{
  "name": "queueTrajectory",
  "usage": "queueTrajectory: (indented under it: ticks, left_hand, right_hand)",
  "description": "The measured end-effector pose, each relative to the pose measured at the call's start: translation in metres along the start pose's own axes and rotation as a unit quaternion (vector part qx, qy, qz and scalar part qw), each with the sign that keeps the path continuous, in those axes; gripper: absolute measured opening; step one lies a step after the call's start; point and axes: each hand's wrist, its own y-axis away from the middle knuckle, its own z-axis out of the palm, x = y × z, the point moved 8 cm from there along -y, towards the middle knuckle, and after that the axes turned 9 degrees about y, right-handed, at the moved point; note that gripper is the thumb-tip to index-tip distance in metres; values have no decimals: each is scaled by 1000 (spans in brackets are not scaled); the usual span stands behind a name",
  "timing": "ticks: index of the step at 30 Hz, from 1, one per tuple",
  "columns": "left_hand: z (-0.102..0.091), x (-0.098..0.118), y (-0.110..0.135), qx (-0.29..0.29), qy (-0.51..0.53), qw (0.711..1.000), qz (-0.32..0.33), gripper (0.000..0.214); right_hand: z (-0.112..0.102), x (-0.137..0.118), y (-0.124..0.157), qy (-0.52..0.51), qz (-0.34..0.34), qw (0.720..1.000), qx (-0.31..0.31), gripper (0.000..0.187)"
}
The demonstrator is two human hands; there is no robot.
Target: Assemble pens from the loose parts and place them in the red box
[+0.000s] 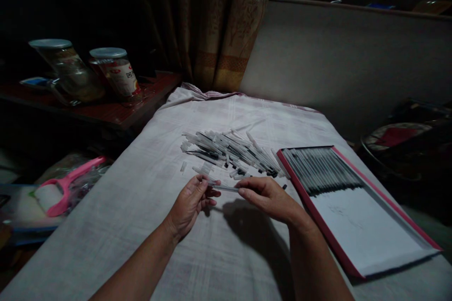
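Observation:
Between my two hands a slim, clear pen (227, 188) is held level above the cloth. My left hand (193, 200) pinches its left end between thumb and fingers, the other fingers curled. Its right end sits in the closed fingertips of my right hand (270, 197). Just beyond my hands lies a loose heap of clear pen parts (226, 148), some with dark ends. To the right, a shallow red-edged box (374, 240) holds a row of pens (319, 169) with black ends, side by side in its far part.
A pale checked cloth (141, 225) covers the work surface. At the left stand a lidded jar (122, 77) and a glass jug (70, 73) on a dark red table (123, 115). A pink-handled object (68, 183) lies lower left. Behind hangs a brown curtain (215, 23).

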Motion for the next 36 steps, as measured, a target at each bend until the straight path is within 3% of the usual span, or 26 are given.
queueTrajectory:
  ticks: [12,17,24,32,36]
  left_hand:
    - [3,1,1,-7,-13,1000,14,51]
    - [0,3,1,15,-108,992,64,46]
    - [1,-4,1,-27,-258,965,39,35]
    - [-1,-2,-2,-31,-298,952,59,30]
    - [-3,-1,-2,-25,-305,950,61,29]
  right_hand:
    - [0,-5,-1,9,3,1000,3,28]
    - [7,-2,-6,-14,5,1000,5,27]
    - [5,15,-4,-62,31,997,-13,30]
    - [16,16,-7,-62,47,995,-59,32]
    - [20,16,-11,-50,41,997,-51,30]
